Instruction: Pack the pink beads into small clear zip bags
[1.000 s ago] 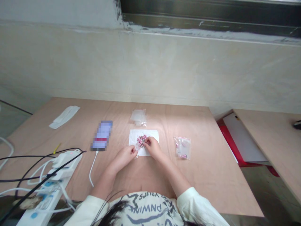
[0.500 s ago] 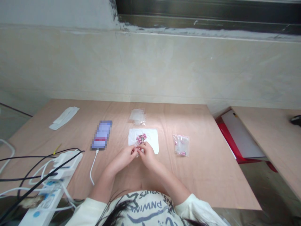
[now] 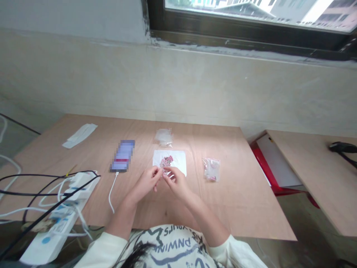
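Note:
My left hand (image 3: 152, 178) and my right hand (image 3: 175, 180) meet over the near edge of a white sheet (image 3: 178, 158). Thumbs and fingertips of both hands are pinched together around a small clear plastic bag (image 3: 163, 163), partly hidden by the fingers; its contents are too small to make out. Just beyond the fingertips, a cluster of small pink and dark beads (image 3: 169, 160) lies on the sheet. To the right, a clear bag with a few pink beads (image 3: 211, 169) rests on the wooden table (image 3: 237, 197).
Behind the sheet lie clear plastic bags (image 3: 164, 137). A phone (image 3: 122, 156) on a white charging cable is at left, near a white folded paper strip (image 3: 80, 136). A power strip (image 3: 55, 230) with tangled cables fills the lower left. Another table (image 3: 315, 167) stands at right.
My head view has tilted up, bringing the window into sight. Both hands have lifted slightly off the sheet, and the clear bag between the fingertips shows more plainly.

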`<act>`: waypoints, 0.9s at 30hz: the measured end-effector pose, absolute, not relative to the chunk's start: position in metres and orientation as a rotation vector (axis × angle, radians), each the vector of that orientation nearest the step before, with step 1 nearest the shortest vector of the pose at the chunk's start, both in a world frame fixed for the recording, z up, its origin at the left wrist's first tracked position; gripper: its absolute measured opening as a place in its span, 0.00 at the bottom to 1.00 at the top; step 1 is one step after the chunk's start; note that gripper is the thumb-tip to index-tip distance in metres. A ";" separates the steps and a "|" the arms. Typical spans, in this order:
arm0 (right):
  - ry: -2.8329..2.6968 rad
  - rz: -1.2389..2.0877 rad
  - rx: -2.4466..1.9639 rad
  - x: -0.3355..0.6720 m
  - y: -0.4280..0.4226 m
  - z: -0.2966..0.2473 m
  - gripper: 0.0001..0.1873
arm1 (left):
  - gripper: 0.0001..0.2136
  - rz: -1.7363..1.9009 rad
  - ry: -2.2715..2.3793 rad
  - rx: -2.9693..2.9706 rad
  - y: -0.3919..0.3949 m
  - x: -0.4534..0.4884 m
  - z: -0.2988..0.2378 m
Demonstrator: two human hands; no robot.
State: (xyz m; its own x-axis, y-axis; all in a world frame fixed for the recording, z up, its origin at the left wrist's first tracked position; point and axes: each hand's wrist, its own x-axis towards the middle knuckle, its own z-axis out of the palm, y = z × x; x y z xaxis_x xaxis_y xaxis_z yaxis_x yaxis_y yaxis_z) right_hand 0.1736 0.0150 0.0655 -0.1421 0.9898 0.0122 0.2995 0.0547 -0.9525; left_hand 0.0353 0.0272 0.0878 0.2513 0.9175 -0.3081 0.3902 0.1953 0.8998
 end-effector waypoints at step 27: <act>-1.336 1.184 -1.402 0.213 0.007 0.080 0.06 | 0.07 0.743 1.334 1.653 0.024 0.034 0.105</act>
State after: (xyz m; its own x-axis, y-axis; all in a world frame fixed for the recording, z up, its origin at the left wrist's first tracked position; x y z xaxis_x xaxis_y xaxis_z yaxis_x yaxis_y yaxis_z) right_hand 0.2128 0.0070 0.0801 -0.0163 0.9968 -0.0788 0.1984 -0.0740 -0.9773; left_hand 0.0337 0.0236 0.1049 0.2503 0.9659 -0.0663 0.4527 -0.0562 0.8899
